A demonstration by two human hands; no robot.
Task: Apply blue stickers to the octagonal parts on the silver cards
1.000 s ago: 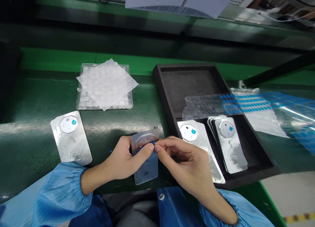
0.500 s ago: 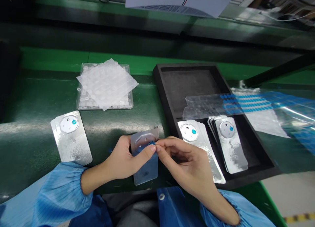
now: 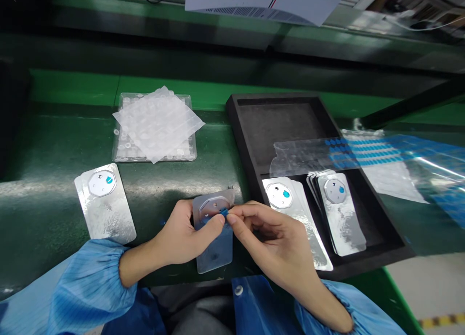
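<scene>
My left hand [image 3: 185, 233] grips a rectangular silver foil-like plate [image 3: 214, 255], with the thumb lying across its octagonal window area. My right hand [image 3: 272, 238] pinches a small blue piece [image 3: 224, 212] between thumb and forefinger, right at the plate's face. The fingertips of both hands nearly meet there, and they hide part of the octagon. A matching silver plate [image 3: 105, 204] with a white octagon and blue dot lies on the green mat to the left of my left hand.
A black foam tray [image 3: 236, 117] holds a silver plate [image 3: 290, 204] and a stack of silver plates [image 3: 341, 214] by my right hand. Behind lies a clear blister tray [image 3: 119, 131] under a frosted sheet [image 3: 158, 124]. A film with blue dots [image 3: 378, 153] hangs over the tray's right side.
My right fingers have eased slightly away from my left thumb, and more of the blue piece shows. The plate has shifted very slightly left.
</scene>
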